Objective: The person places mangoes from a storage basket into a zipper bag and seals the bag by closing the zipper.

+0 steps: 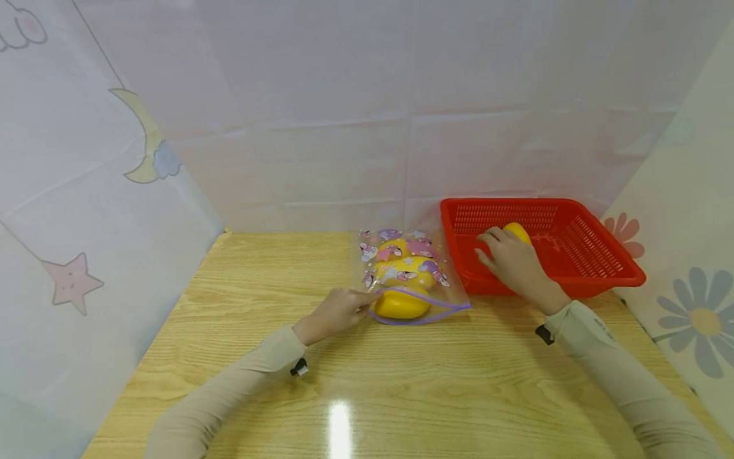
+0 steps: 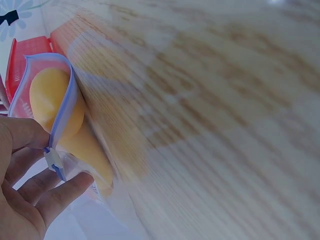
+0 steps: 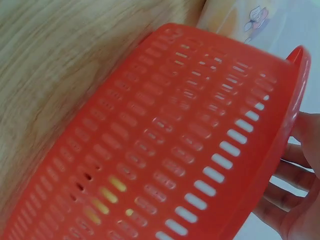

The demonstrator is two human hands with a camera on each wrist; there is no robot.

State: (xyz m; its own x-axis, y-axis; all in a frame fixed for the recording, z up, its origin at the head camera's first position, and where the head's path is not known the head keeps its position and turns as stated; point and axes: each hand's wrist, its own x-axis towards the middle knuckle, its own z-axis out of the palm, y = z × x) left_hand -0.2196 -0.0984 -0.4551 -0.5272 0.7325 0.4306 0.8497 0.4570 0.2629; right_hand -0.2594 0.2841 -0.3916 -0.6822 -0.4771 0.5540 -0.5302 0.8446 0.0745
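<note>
My left hand [image 1: 342, 309] pinches the edge of a clear zip bag [image 1: 455, 290] with purple trim at its left corner. Beside those fingers, a white slider [image 2: 52, 159] shows on the trim in the left wrist view. The bag lies flat with its mouth parted toward me; one smooth yellow mango-shaped fruit [image 1: 401, 305] sits at the mouth, with more yellow ones behind the printed film. My right hand [image 1: 515, 262] reaches over the near wall of a red basket [image 1: 596, 280], fingers loosely bent. Another yellow fruit [image 1: 518, 232] lies in the basket just beyond that hand, partly hidden by it.
The basket stands at the back right of the wooden table [image 1: 275, 408], close beside the bag. A pale sheet [image 1: 321, 153] hangs behind the table, with printed sheets at both sides. Slots pierce the basket's walls.
</note>
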